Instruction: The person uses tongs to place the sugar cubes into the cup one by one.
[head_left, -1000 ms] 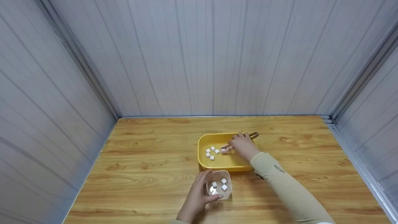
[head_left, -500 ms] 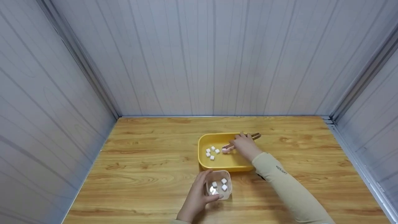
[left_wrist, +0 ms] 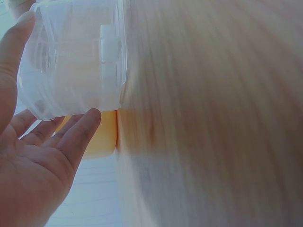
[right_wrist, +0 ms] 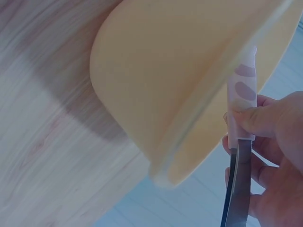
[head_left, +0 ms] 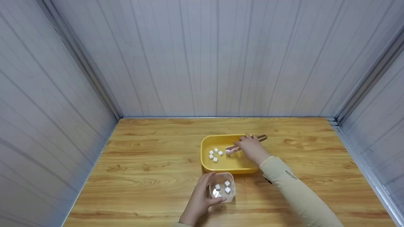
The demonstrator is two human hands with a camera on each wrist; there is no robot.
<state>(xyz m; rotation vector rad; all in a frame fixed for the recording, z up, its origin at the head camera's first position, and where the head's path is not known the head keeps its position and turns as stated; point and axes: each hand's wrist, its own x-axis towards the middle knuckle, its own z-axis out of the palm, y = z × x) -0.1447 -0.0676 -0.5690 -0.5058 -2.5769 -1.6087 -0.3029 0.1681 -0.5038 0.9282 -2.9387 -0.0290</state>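
My left hand (head_left: 199,198) holds a small clear plastic container (head_left: 232,192), thumb on the near side and fingers on the far side. Several white cubes (head_left: 227,189) lie in it. Metal tongs (right_wrist: 240,182) with pale pink tips are gripped by my right hand (head_left: 251,149), thumb pressing one arm in the right wrist view. Their tips reach down into a yellow tub (head_left: 227,171), and a white cube (head_left: 228,152) appears to be at them; whether it is pinched I cannot tell. Further white cubes (head_left: 215,160) are grouped at the tub's left side.
Both containers stand on a wood-grain table (head_left: 148,170), the clear one just in front of the tub. Pale panel walls (head_left: 202,63) enclose the table at the back and both sides. The tub's near wall (right_wrist: 142,61) rises beside my right hand.
My right hand and the tongs have slid slightly to the right, and the tips have drawn a little away from the grouped cubes. The left hand and clear container have stayed put.
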